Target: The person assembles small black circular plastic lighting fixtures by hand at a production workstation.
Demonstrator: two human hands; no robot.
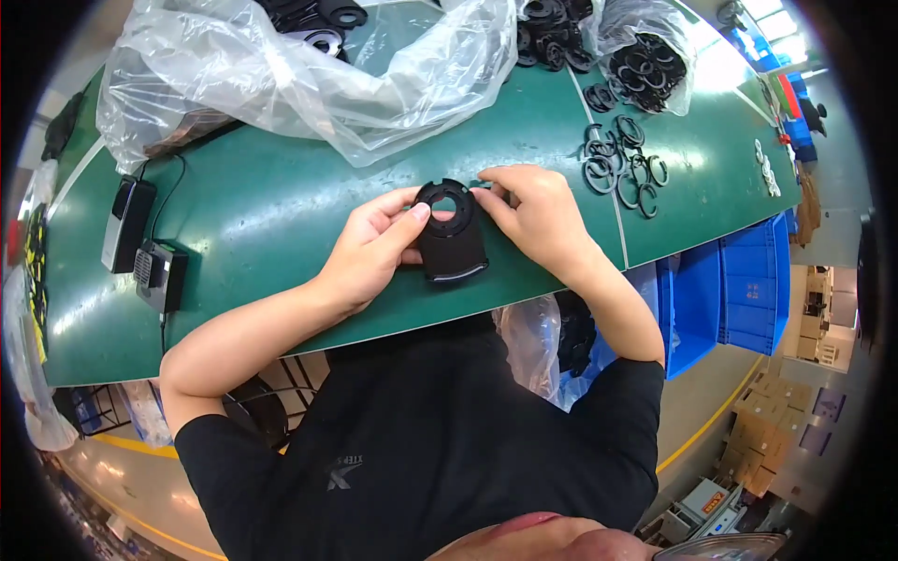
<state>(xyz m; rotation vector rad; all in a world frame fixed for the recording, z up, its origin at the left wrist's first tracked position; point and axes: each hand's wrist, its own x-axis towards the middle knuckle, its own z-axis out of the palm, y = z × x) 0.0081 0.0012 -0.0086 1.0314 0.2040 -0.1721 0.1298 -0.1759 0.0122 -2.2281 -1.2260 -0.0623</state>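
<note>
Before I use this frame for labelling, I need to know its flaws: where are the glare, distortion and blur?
Head view: window light blows out the upper right corner and sheens the clear plastic bags; fisheye bends the green table's edge and blackens the rim; the flat black plastic part with a round hole between left hand and right hand is sharp.

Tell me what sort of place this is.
Probably a factory assembly bench: both hands, left and right, hold a black plastic part over a green mat, with loose black rings, bagged parts and blue bins nearby.
</note>
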